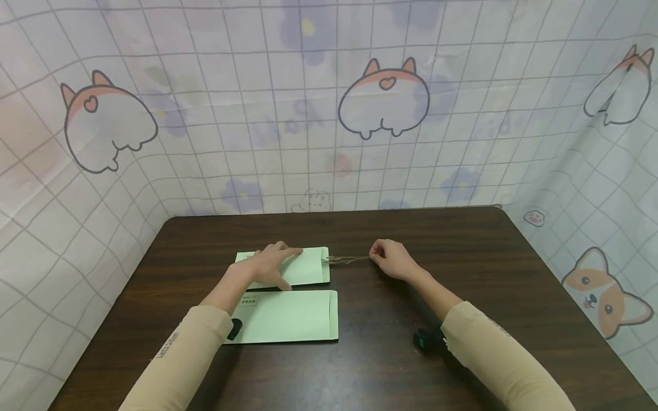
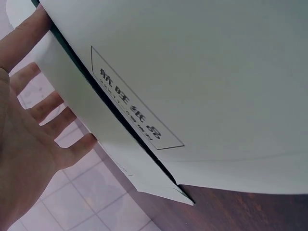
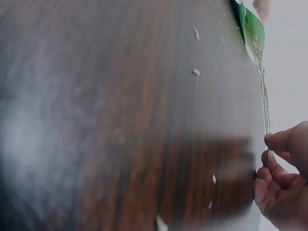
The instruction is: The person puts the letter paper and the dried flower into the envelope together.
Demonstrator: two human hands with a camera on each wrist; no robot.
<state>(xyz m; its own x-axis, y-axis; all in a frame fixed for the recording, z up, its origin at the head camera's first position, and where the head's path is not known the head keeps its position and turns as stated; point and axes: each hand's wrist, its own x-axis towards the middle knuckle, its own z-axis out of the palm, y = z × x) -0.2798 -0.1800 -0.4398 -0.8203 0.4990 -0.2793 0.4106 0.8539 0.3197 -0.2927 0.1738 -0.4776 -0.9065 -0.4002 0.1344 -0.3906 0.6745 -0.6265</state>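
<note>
My left hand (image 1: 268, 266) rests on the farther pale green envelope (image 1: 311, 266), its fingers spread across the paper. Thin dried plant stems (image 1: 347, 259) reach out of that envelope's right end. At their other end, my right hand (image 1: 394, 260) pinches the stalks between thumb and fingertips. In the right wrist view the seedy tops of the sprig (image 3: 260, 57) sit inside the envelope's gaping mouth (image 3: 252, 31). A second, larger-looking green envelope (image 1: 288, 317) lies nearer to me, with a printed box (image 2: 134, 101) on its corner.
Both envelopes lie on a dark brown wooden table (image 1: 380, 365). Small plant crumbs (image 3: 196, 72) are scattered over the tabletop. A grid-patterned cloth (image 1: 288, 142) with cartoon dogs hangs behind and at both sides.
</note>
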